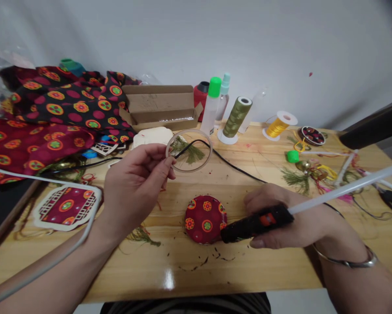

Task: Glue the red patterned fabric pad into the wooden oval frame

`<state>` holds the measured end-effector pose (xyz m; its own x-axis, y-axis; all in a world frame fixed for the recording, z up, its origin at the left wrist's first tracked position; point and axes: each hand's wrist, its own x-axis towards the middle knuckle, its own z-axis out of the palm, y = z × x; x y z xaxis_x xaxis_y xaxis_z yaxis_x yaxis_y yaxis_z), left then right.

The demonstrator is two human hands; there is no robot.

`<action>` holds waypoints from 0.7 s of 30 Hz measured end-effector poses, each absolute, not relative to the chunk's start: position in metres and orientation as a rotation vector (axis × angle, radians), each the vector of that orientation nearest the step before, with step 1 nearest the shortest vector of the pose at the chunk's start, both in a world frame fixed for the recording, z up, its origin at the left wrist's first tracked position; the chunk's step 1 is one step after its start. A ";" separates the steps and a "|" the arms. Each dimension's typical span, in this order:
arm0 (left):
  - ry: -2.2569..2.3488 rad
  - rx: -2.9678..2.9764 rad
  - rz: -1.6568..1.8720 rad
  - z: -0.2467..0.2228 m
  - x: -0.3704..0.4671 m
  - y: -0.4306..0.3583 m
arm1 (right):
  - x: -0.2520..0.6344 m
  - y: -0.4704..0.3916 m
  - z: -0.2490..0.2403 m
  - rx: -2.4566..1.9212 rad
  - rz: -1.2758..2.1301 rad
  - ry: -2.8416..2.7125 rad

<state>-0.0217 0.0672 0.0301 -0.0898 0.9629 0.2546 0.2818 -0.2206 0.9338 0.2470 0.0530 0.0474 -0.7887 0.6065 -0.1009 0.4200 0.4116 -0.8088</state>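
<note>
A ring [189,170] is pinched in the left hand [135,183], a glue gun [256,224] gripped in the right hand [310,224]; the cloth disc [206,218] on the table [248,272] could be smeared if the nozzle [224,235] slips.

- left grip [137,183]: bare hand, fingers and thumb visible, thumbnail plain
- left forearm [84,257]: bare up to frame edge
- right grip [300,231]: bare hand, thumbnail visible
- right wrist: silver-toned metal bangle [349,263], slim, rounded, shiny, loose fit
- right forearm [356,283]: bare
- lap: dark cloth [185,306], near black, faint lighter stripes; garment type unclear
</note>
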 end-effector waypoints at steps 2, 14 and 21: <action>1.377 1.544 1.358 0.031 -0.022 0.067 | 0.247 0.052 0.048 -0.890 1.268 -2.445; 1.378 1.554 1.375 0.031 -0.021 0.067 | 0.245 0.052 0.051 -0.900 1.211 -2.474; 1.374 1.561 1.366 0.030 -0.022 0.067 | 0.247 0.048 0.054 -0.940 1.203 -2.395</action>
